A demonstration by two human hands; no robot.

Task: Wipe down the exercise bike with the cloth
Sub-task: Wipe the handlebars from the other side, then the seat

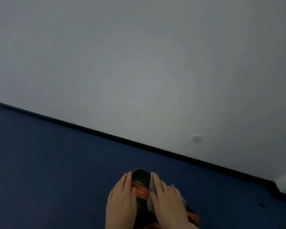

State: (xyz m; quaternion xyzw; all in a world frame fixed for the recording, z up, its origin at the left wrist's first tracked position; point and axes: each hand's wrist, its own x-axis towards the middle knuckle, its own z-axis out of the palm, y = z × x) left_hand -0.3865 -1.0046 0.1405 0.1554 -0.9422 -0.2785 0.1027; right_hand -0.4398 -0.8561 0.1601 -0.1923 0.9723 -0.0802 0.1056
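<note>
Mid-wipe on the bike seat (141, 178), low in view over the blue floor (48, 162). Right hand (167, 197) presses the grey cloth (151, 200) flat against the seat's right side, fingers straight. Left hand (121, 195) lies flat, steadying the left side. Next, probably: slide the cloth across the top.

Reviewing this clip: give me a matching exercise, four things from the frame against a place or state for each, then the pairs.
Things:
1. left hand
2. right hand
3. grey wiping cloth
4. small white wall plate

States:
A. low on the pale wall, above the black skirting
B. pressed under straight fingers
C. flat on the black and orange bike part's left side, bare
D. lying over the cloth

Pairs: 1-C, 2-D, 3-B, 4-A
</note>
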